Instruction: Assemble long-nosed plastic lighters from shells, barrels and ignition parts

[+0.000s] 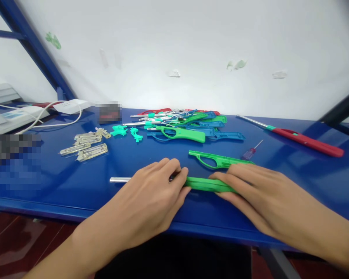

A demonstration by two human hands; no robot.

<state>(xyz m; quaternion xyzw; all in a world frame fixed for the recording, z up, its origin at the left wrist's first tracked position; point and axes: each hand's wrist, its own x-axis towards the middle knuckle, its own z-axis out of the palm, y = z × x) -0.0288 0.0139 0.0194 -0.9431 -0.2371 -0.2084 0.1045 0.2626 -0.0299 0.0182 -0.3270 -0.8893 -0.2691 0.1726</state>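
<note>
Head view: green lighter (208, 185) is held crosswise over the blue desk (52, 182), metal rod (118, 179) pointing left; left hand (152, 193) pinches its middle, right hand (254, 190) its right end, fingers of both closed, neither nearer.

The held lighter (202, 184), lower centre, is bright green with a silver tube (119, 179); the half-shell (223, 159) above it is also green. At right, a second lighter (305, 142) is red with a teal collar (270, 128). At centre left, the slim cases (93, 152) are translucent pale yellow, the small brackets (118, 130) teal. The tabletop (151, 153) is plain blue, the wall (192, 38) white with green patches (54, 40).
</note>
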